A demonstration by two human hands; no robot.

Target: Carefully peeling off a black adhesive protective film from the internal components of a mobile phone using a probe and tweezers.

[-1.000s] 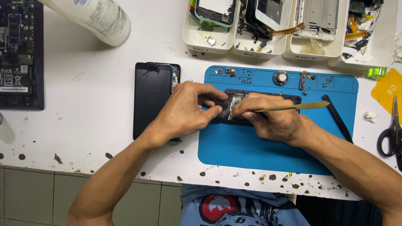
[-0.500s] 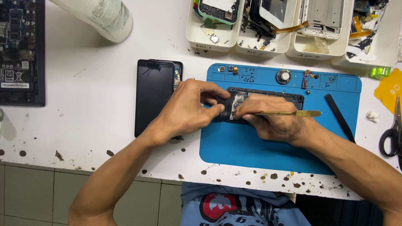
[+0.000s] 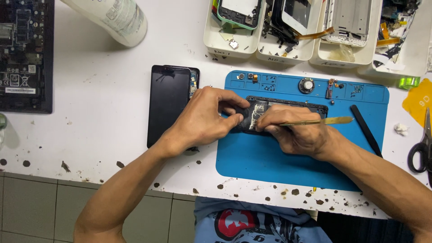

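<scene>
An opened black phone frame [image 3: 288, 104] lies on a blue work mat [image 3: 265, 157]. My left hand [image 3: 204, 118] pinches the frame's left end between thumb and fingers. My right hand [image 3: 294, 130] holds a thin brass-coloured pry tool [image 3: 328, 121] like a pen, its working end hidden under my fingers at the frame's left part, where whitish residue [image 3: 257, 114] shows. A black phone screen panel [image 3: 168, 104] lies flat on the white table just left of my left hand.
Several white trays [image 3: 234, 49] with phone parts line the back edge. A black spudger [image 3: 365, 130] lies on the mat's right side. Scissors [image 3: 420, 150] and an orange card [image 3: 418, 105] sit at far right. A white bottle [image 3: 112, 18] and a circuit board [image 3: 24, 54] lie at back left.
My right hand has tilted the pry tool slightly, its free end dropping toward level. My left hand keeps its pinch on the frame. The view has shifted a little.
</scene>
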